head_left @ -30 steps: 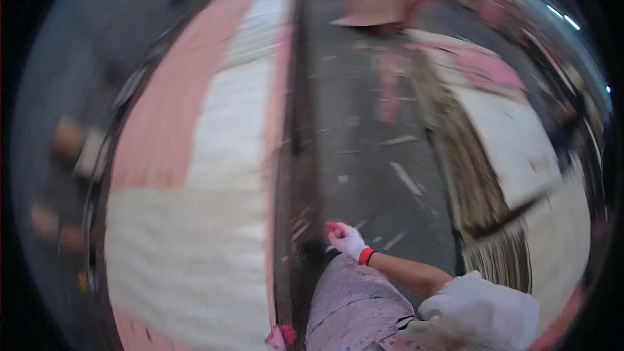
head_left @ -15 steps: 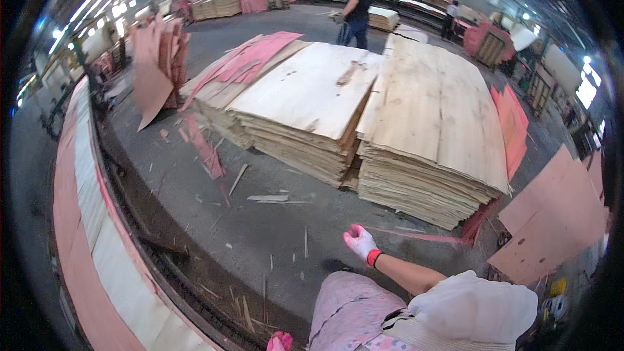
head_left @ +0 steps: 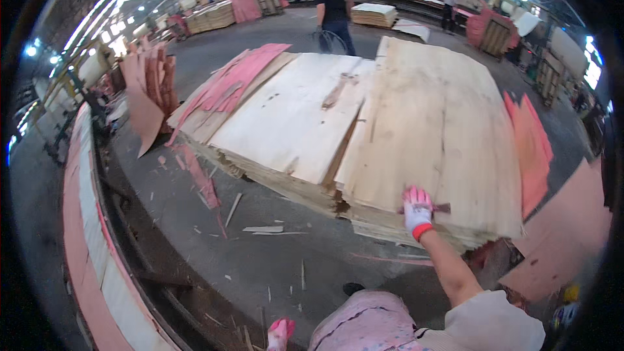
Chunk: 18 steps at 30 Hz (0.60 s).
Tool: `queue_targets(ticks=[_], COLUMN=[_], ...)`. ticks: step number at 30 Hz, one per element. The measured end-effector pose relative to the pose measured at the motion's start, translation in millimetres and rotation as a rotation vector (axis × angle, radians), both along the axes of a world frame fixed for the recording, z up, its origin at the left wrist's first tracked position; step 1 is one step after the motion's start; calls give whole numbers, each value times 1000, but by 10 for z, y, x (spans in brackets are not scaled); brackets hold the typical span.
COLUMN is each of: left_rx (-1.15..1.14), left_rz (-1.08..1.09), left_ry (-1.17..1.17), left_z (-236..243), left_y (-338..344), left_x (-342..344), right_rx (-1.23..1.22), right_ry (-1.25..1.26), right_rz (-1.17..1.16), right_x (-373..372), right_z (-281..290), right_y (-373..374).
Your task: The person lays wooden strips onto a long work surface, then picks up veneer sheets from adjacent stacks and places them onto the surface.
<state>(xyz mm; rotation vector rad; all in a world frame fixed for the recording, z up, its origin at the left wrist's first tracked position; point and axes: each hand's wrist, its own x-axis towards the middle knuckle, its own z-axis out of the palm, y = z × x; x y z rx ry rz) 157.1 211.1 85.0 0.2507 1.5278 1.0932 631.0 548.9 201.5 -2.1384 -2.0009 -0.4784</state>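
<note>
My right hand (head_left: 418, 211), in a white glove with pink fingers, lies with fingers outstretched on the near part of a pale veneer stack (head_left: 429, 117). A small dark piece or mark (head_left: 442, 208) shows beside the fingers; I cannot tell which. A whiter stack (head_left: 279, 117) adjoins it on the left, with torn pink sheets (head_left: 237, 81) along its far left part. My left hand (head_left: 281, 331), also gloved, is low at the bottom edge, its fingers curled together; whatever may be in them is hidden.
A long belt of pink and white sheets (head_left: 91, 221) curves along my left. Upright pink sheets (head_left: 143, 97) stand left; leaning sheets (head_left: 559, 227) stand right. A person in black (head_left: 331, 6) is beyond the stacks, another (head_left: 448, 10) farther back. Scraps (head_left: 263, 229) litter the floor.
My right hand has risen forward and right onto the veneer stack, fingers now outstretched. The view has swung from the belt toward the stacks. The person in black has shifted leftward in view.
</note>
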Motion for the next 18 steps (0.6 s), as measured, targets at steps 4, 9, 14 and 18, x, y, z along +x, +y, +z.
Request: queue_targets(ticks=[4, 9, 14, 18], left_rx=[75, 134, 191, 195], left_rz=[-154, -299, -557, -456], left_ry=[166, 166, 281, 291], left_z=[421, 670, 507, 471], left_y=[909, 1267, 1313, 1266], left_x=[376, 584, 420, 122], right_rx=[-184, -314, -296, -391], right_ry=[-168, -70, -38, 344], right_rz=[107, 138, 179, 134], right_x=[187, 140, 22, 405], right_z=[-159, -10, 200, 548], right_y=[24, -101, -248, -38])
